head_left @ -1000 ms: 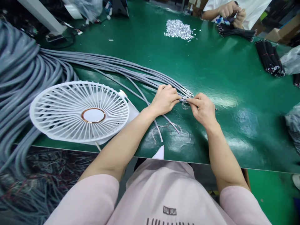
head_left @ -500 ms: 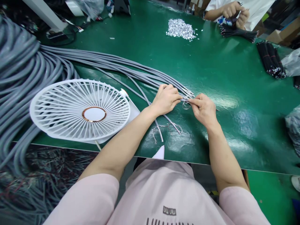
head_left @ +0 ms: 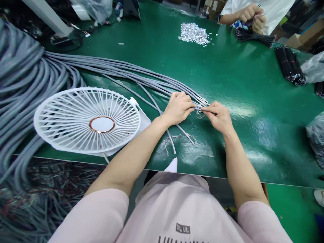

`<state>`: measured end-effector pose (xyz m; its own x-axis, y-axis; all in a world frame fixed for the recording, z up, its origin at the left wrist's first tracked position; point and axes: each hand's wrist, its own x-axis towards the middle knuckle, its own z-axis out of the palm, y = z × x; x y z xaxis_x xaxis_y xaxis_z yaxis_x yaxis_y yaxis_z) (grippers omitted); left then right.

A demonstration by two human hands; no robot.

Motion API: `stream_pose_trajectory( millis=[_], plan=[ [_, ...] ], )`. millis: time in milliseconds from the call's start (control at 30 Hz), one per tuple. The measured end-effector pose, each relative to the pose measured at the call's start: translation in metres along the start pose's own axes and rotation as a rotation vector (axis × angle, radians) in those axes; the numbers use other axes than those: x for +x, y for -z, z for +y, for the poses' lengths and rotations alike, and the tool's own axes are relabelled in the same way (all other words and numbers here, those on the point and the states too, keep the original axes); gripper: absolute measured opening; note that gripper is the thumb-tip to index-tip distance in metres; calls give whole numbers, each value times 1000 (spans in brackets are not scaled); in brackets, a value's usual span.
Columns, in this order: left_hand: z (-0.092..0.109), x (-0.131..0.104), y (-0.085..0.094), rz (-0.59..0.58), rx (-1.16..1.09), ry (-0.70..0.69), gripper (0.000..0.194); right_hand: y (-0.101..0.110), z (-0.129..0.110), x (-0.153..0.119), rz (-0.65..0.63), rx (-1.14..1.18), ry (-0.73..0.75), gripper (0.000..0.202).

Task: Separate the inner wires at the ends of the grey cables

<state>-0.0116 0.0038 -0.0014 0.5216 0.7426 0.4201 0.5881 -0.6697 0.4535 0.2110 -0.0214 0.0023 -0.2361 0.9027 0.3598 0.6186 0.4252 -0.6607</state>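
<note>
The left hand [head_left: 179, 107] pinches a grey cable [head_left: 196, 107] right of the fan [head_left: 102, 124], the right hand [head_left: 218, 116] thin wires [head_left: 199, 117] at its end; a sideways tug could snag those curls on the cable ends [head_left: 203, 100] just beyond.

I saw the head-worn camera face forward and down, from close above the pink T-shirt [head_left: 182, 202] to the left hand [head_left: 178, 107] and right hand [head_left: 219, 117].

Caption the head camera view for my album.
Left hand and right hand at work on grey cables, a white fan nearby on the green table.
</note>
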Motion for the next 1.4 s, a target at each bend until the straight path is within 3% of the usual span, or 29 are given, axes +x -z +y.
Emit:
stream_pose_trajectory(
  millis=[333,900,1400],
  plan=[
    [-4,1,-1,40,-100,38,18,-2,15,7,-33,339,-37,15],
    [-5,1,-4,30,-106,45,18,-7,14,10,-42,416,-102,10],
    [-5,3,-1,77,-131,-8,22,-9,4,9,-5,664,-384,17]
  ],
)
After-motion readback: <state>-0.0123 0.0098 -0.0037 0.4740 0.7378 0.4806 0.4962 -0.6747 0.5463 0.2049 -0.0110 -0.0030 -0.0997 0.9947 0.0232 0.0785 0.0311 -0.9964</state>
